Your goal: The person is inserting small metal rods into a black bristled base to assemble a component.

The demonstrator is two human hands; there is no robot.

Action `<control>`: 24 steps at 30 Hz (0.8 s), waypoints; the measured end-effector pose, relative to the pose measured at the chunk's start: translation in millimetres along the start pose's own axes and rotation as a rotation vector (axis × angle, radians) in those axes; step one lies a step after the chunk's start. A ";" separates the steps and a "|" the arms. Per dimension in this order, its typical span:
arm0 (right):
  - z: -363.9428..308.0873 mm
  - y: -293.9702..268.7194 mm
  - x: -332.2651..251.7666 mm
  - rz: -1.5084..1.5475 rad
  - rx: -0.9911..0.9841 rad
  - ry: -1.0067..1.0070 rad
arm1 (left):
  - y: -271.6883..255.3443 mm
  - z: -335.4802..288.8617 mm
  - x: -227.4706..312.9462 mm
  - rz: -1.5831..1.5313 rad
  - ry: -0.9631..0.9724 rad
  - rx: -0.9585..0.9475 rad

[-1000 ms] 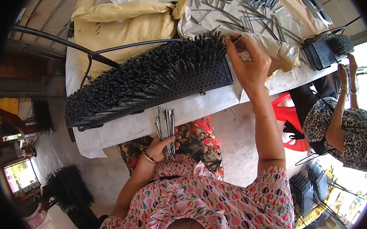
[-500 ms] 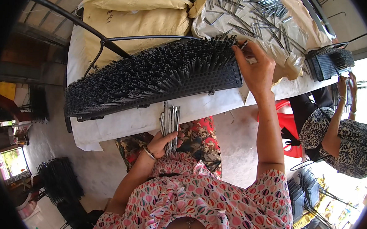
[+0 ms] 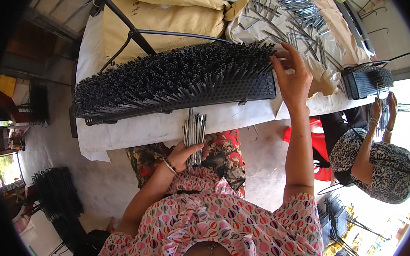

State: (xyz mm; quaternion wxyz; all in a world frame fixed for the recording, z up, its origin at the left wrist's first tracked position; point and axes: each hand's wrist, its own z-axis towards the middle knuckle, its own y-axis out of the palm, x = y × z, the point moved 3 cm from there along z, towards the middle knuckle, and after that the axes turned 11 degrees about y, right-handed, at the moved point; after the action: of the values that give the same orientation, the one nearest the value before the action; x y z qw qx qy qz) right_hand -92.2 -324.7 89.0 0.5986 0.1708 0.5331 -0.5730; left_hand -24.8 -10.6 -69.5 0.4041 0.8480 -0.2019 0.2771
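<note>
A long black perforated rack stands on the white-covered table, densely filled with upright thin metal rods with dark tops. Bare holes show along its near right side. My left hand, below the table's near edge, is closed around a loose bundle of silvery rods pointing up. My right hand reaches to the rack's right end, thumb and fingers curled together against the outermost rods. What sits between those fingertips is too small to make out.
Loose rods lie on crumpled paper at the far right, beside a folded tan sack. A black bar slants over the rack's left. At right another person works at a second rack, near a red chair.
The view has shifted slightly. My right hand has stayed at the rack's right end, its fingers lifting and re-forming. The bundle in my left hand looks more fanned out.
</note>
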 end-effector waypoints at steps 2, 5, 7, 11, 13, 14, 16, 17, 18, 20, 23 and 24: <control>-0.3 0.8 2.1 -0.015 -0.013 -0.058 | 3.0 -1.0 1.7 0.000 0.012 -0.019; -0.8 0.6 2.9 -0.077 -0.015 -0.198 | 6.7 -2.1 3.1 -0.001 0.034 -0.028; -4.3 3.3 -4.4 -0.081 0.006 -0.217 | 6.0 -1.8 2.2 -0.012 0.054 -0.003; -24.6 -4.3 -18.7 -0.068 0.036 -0.193 | 5.5 2.4 -0.9 -0.038 0.078 -0.021; -47.5 -0.1 -18.3 -0.066 -0.090 -0.127 | 5.2 3.8 -2.5 -0.090 0.074 -0.039; -64.3 6.6 -12.0 -0.032 -0.178 -0.086 | 9.0 3.1 0.6 -0.104 0.077 -0.046; -105.2 26.5 8.2 0.023 -0.414 0.109 | 12.9 3.1 1.9 -0.134 0.067 -0.043; -124.4 37.8 10.8 0.043 -0.497 0.197 | 11.7 3.1 0.6 -0.128 0.063 -0.027; -141.3 47.9 16.0 0.080 -0.557 0.256 | 10.1 2.2 0.0 -0.122 0.060 -0.011; -173.2 61.9 30.3 0.112 -0.684 0.462 | 8.6 1.4 0.5 -0.082 0.075 -0.028; -195.2 70.5 29.1 0.142 -0.754 0.556 | 9.2 0.2 2.5 -0.067 0.087 -0.025; -197.1 71.5 22.4 0.153 -0.751 0.344 | 8.5 0.0 2.2 -0.101 0.088 -0.007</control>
State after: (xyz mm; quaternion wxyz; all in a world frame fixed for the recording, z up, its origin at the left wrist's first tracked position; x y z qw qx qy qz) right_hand -122.4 -154.9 -32.3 0.5622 0.0731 0.7830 -0.2559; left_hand -27.9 -15.9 -63.3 0.4291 0.8426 -0.1420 0.2928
